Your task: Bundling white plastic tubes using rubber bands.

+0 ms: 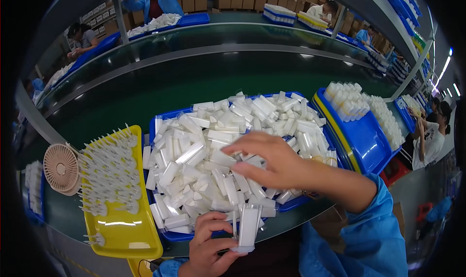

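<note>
Near the front edge of the bench, my left hand (213, 246) grips a white piece in a clear plastic sleeve (249, 226) by its pale base. It stands roughly upright, and a slim clear part rises beside it, close to my fingers. My right hand (271, 160), a little blurred, is over the middle of a heap of white pieces in clear sleeves (189, 157). Its thumb and fingers are apart, and I see nothing between them. Whether it touches the heap I cannot tell. The heap fills a large blue plastic tray (178, 237).
On the left, a yellow tray (120, 237) carries rows of translucent spiked parts on round bases (113, 164), with a small pink fan (61, 168) beside it. Stacked trays (371, 142) on the right bear bundled white pieces (346, 100). Beyond runs a green conveyor belt (218, 71); several people work around.
</note>
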Available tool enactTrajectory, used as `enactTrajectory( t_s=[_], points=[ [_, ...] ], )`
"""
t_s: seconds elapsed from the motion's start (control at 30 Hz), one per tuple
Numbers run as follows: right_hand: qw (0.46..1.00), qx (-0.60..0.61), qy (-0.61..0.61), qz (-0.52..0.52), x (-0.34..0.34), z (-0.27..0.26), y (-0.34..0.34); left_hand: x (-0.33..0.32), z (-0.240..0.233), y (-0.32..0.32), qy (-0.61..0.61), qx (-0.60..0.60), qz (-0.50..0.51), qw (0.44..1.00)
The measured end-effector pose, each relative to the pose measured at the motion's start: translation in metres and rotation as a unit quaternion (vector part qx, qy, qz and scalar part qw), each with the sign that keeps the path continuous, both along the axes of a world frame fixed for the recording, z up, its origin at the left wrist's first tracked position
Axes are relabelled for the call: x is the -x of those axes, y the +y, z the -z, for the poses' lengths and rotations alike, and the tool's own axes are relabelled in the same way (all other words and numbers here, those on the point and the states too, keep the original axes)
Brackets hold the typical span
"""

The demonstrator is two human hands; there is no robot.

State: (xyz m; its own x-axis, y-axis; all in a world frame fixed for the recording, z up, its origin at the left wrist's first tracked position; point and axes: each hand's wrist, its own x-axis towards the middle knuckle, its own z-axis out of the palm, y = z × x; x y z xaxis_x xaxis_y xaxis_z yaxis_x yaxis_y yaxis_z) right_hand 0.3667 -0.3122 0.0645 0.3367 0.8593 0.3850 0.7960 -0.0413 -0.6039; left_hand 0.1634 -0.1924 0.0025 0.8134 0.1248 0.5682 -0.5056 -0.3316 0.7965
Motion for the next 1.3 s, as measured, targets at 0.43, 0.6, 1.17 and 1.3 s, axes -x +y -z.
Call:
enactTrajectory(
  t_s=[0.43,0.6,1.17,1.3],
  points=[
    [0.932,0.294,-0.146,0.153,-0.031,0.015,0.074,0.013,-0.016,-0.003,-0.007,0.056,-0.01,0.998],
    [0.956,0.255,-0.11,0.097,-0.041,0.012,0.039,0.01,-0.018,0.0,-0.028,0.024,-0.034,0.999],
    [0.726,-0.058,0.685,-0.023,0.036,0.011,-0.041,-0.006,-0.009,-0.02,-0.06,-0.067,-0.063,0.994],
    [0.73,-0.067,0.679,-0.046,0.036,0.014,-0.04,-0.006,-0.008,-0.021,-0.056,-0.077,-0.07,0.993]
  ],
)
